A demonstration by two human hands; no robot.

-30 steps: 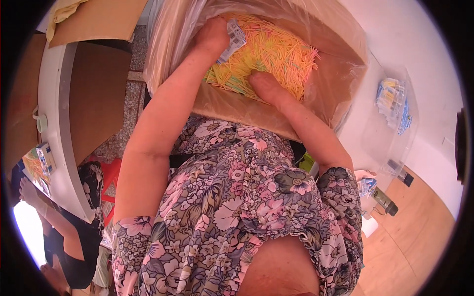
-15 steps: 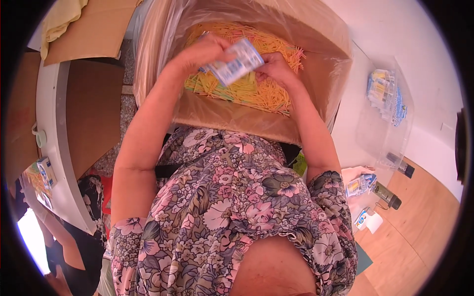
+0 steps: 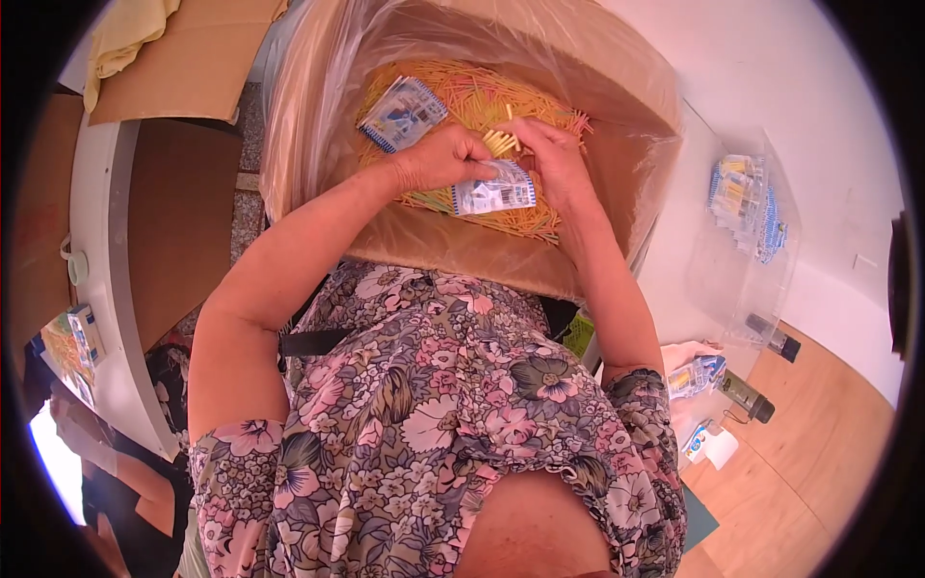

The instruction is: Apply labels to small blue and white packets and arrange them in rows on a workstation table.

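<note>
Over a large cardboard box (image 3: 617, 159) lined with clear plastic, my left hand (image 3: 438, 159) pinches a small blue-and-white plastic packet (image 3: 496, 191). My right hand (image 3: 554, 159) is closed around a small bunch of thin yellow sticks (image 3: 499, 143), held right at the packet's upper edge. Whether their ends are inside the packet I cannot tell. Beneath both hands spreads a deep layer of loose sticks (image 3: 472, 82) in yellow, orange, pink and green. A stack of similar packets (image 3: 403, 113) lies on the sticks, just beyond my left wrist.
A clear plastic bin (image 3: 742, 275) with several filled packets (image 3: 737, 183) stands at the right. Nearer are a dark green bottle (image 3: 747, 398) and more packets (image 3: 696, 376). Cardboard (image 3: 183, 67) and a white table edge (image 3: 120, 279) border the left. Another person's arm (image 3: 135, 477) shows lower left.
The packet has come down and right with my left hand, uncovering the stack of packets. My right hand has risen slightly, and the yellow sticks now show clearly between my hands.
</note>
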